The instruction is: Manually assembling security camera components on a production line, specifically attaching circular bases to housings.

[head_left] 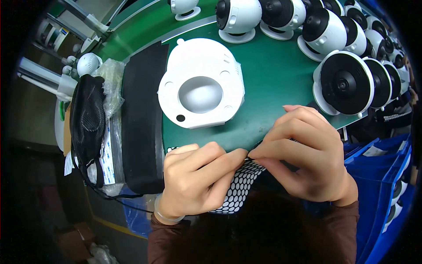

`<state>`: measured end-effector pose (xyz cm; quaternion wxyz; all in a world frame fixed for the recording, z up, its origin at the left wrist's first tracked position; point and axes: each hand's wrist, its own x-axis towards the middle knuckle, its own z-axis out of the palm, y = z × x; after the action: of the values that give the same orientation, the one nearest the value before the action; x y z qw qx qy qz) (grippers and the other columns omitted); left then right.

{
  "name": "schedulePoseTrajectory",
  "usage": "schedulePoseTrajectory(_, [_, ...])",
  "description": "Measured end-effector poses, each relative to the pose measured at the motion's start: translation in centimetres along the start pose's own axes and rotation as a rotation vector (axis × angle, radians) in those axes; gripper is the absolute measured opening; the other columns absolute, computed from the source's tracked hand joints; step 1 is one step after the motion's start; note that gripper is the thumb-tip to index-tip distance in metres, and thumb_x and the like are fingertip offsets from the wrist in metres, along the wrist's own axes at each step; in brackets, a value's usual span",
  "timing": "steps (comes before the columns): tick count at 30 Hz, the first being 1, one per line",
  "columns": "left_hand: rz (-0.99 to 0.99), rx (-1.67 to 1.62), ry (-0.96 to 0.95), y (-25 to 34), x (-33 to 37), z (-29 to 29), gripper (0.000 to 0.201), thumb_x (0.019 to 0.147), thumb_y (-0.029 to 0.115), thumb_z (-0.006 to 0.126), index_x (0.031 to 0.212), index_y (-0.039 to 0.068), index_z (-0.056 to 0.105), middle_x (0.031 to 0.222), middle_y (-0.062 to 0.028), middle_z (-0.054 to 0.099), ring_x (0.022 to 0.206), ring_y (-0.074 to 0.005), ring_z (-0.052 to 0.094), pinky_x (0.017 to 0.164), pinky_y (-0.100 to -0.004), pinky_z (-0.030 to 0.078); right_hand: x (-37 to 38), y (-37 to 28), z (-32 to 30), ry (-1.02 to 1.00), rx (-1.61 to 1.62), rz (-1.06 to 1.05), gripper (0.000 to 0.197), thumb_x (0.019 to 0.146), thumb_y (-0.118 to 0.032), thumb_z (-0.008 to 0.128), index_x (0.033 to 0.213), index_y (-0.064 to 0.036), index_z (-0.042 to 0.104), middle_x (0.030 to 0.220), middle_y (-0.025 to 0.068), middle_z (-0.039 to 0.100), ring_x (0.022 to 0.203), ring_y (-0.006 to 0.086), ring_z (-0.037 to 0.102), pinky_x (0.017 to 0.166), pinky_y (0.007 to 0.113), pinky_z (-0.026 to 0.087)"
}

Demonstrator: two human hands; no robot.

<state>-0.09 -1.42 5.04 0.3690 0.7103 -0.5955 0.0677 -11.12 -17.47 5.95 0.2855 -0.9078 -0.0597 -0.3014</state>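
Observation:
A sheet of white round dots on a black ground (239, 187) lies at the near edge of the table, partly under both hands. My left hand (198, 178) is closed on it, thumb and forefinger pinched at its upper edge. The fingertips of my right hand (307, 152) meet them there in a pinch, beside a tiny dark bit too small to make out. Just beyond my hands rests a white plastic holder (169, 99) with a smooth white rounded part (201, 94) showing in its round opening.
A black padded strip (143, 119) runs along the left, beside a black mesh pouch (88, 119) and clear plastic wrap (113, 83). Several white camera units with black fronts (345, 83) crowd the right and far side of the green table (268, 88). Blue bins (373, 176) stand at right.

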Motion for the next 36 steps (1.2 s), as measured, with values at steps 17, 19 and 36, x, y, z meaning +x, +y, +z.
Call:
schedulePoseTrajectory(17, [-0.098,-0.094,-0.005,-0.2,-0.3,-0.4,0.019,0.059,-0.004,0.062,0.078,0.001,0.064,0.058,-0.0048,0.049,0.043,-0.0174,0.046,0.042,-0.0258,0.035,1.0,-0.5,0.0,-0.113,0.008,0.006,0.02,0.056,0.001,0.071,0.073,-0.0074,0.062,0.071,0.0032,0.058,0.06,0.019,0.055,0.05,0.028,0.042])
schedulePoseTrajectory(19, [-0.091,-0.102,-0.004,-0.4,-0.4,-0.5,0.019,0.062,-0.003,0.063,0.081,0.004,0.063,0.061,-0.0031,0.049,0.043,-0.0179,0.046,0.041,-0.0264,0.036,1.3,-0.5,0.1,-0.114,0.014,-0.002,0.02,0.057,0.0,0.071,0.073,-0.0075,0.062,0.071,0.0031,0.058,0.06,0.019,0.055,0.05,0.028,0.042])
schedulePoseTrajectory(36, [-0.358,-0.183,0.251,-1.5,-1.2,-0.1,0.012,0.07,-0.003,0.064,0.082,0.001,0.067,0.097,-0.0163,0.058,0.058,-0.0141,0.063,0.053,-0.022,0.045,5.5,1.3,1.4,0.161,0.272,0.386,0.011,0.079,-0.006,0.061,0.082,0.0041,0.062,0.078,0.0052,0.063,0.07,0.0079,0.06,0.062,0.017,0.047])
